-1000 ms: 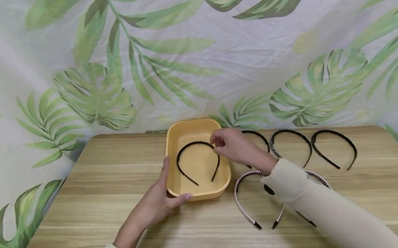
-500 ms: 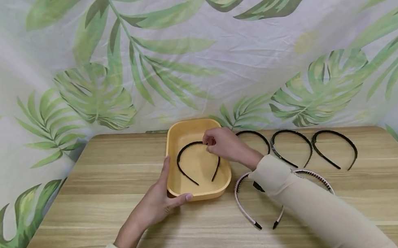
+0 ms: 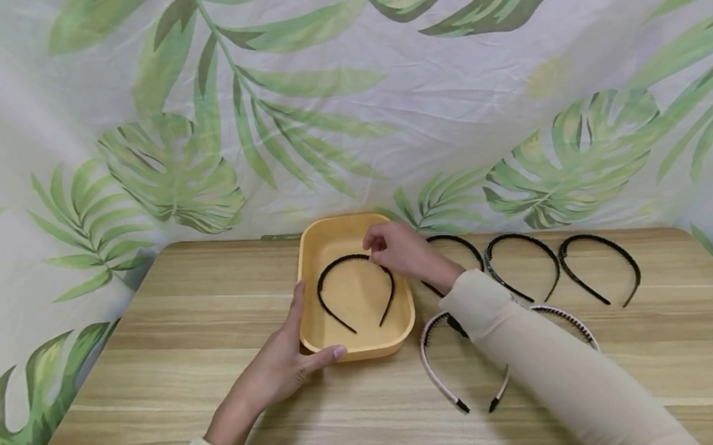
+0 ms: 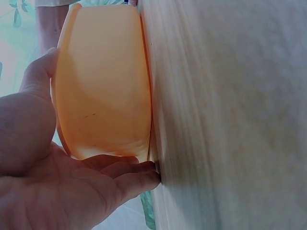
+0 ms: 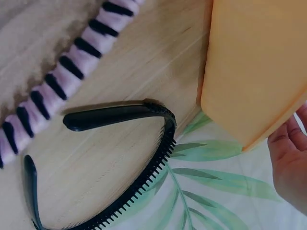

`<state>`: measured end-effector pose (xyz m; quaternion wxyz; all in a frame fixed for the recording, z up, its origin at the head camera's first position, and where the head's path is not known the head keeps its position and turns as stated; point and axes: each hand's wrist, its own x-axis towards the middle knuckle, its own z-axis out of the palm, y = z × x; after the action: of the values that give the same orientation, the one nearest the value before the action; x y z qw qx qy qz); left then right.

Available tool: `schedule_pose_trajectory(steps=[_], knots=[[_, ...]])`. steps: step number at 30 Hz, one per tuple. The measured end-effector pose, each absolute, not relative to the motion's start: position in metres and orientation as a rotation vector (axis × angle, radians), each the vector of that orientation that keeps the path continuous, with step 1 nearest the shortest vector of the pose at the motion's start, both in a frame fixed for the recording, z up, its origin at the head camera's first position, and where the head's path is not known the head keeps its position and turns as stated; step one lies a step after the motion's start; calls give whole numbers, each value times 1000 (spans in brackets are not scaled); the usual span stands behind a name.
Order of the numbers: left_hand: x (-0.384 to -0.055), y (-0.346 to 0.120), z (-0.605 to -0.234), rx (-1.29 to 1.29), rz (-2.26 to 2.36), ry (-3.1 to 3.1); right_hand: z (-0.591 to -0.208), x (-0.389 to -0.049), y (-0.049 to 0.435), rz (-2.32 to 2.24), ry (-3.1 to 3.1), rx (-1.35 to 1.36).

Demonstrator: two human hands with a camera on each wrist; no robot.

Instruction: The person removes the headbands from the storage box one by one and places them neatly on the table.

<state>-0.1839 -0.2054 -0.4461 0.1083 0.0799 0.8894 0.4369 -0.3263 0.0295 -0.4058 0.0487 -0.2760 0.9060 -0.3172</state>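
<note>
A yellow box [image 3: 360,343] stands on the table with a thin black headband [image 3: 323,300] inside it. My left hand [image 3: 286,359] grips the box at its near left corner. Its thumb lies along the front rim, and its other fingers along the left side, as the left wrist view shows. My right hand [image 3: 399,247] is over the box's right rim, fingers bent, at the top right of the headband's arc. Whether the fingertips pinch the headband is hidden. In the right wrist view, that hand [image 5: 290,158] shows only partly, beside the box wall [image 5: 254,57].
To the right lie several black headbands [image 3: 596,235]. One [image 5: 158,163] shows its teeth in the right wrist view. Nearer, under my right forearm, lie pale pink headbands [image 3: 427,361] with black tips. A leaf-print cloth [image 3: 317,109] hangs behind the wooden table [image 3: 146,349].
My right hand has shifted slightly left over the box rim, then a little back and up. The left hand, the box and the headband in it have stayed in place.
</note>
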Motion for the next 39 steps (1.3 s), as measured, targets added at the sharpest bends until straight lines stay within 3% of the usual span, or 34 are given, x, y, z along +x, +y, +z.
schedule_pose_trajectory(steps=[39], knots=[[-184, -205, -445, 239, 1316, 2593, -426, -359, -1, -656, 2792, -1027]])
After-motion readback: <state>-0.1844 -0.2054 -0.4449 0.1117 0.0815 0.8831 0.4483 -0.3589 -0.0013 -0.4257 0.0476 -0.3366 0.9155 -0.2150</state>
